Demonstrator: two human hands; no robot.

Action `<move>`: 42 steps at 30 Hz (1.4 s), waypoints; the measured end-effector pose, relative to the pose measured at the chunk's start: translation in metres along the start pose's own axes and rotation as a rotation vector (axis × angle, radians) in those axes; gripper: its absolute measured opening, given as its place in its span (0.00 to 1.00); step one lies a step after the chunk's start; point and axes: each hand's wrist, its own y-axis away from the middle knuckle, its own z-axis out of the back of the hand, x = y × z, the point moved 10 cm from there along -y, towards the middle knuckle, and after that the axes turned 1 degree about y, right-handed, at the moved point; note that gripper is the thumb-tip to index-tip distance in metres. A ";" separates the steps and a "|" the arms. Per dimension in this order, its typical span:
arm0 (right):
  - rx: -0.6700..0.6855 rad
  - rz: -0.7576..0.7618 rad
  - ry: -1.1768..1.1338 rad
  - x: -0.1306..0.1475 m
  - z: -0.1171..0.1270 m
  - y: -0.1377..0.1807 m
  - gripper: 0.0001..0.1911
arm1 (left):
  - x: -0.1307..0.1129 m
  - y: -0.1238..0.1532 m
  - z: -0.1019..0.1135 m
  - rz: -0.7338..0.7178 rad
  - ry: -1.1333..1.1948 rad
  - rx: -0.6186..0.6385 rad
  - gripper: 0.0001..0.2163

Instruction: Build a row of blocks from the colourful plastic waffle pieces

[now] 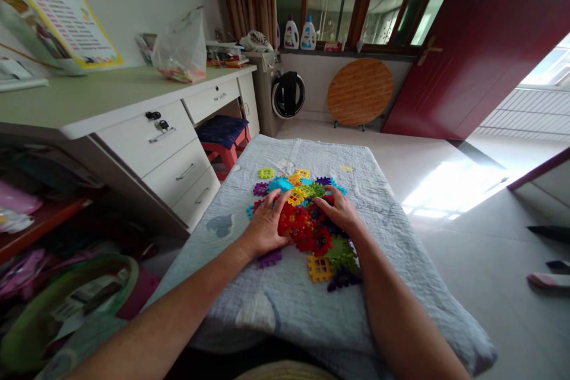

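A heap of colourful interlocking plastic tiles [307, 214] lies on a pale blue quilt [285, 303] spread over a low surface in front of me. My left hand [263, 227] rests on the left side of the heap, fingers spread over red and yellow tiles. My right hand [339, 211] lies on the right side, fingers stretched flat across red and purple tiles. A yellow tile [319, 268], a green tile [342, 252] and a purple tile [270, 258] sit loose near my wrists.
A white desk with drawers [169, 142] stands to the left, a red stool [225, 148] tucked under it. A plastic bag [180, 50] sits on the desk. A round wooden tabletop [360, 92] leans on the far wall. Tiled floor opens to the right.
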 end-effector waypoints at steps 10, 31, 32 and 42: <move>0.281 0.058 -0.672 0.017 -0.024 0.001 0.37 | -0.020 -0.016 -0.005 -0.170 0.173 -0.001 0.50; -0.196 0.054 -0.504 -0.006 0.024 -0.008 0.16 | 0.011 -0.011 0.037 0.096 0.412 -0.273 0.32; -0.210 0.060 -0.416 -0.008 0.027 -0.009 0.17 | 0.009 -0.007 0.036 0.078 0.357 -0.249 0.33; 0.043 0.166 0.028 0.026 0.070 0.034 0.42 | -0.039 0.040 0.009 -0.025 -0.088 -0.063 0.46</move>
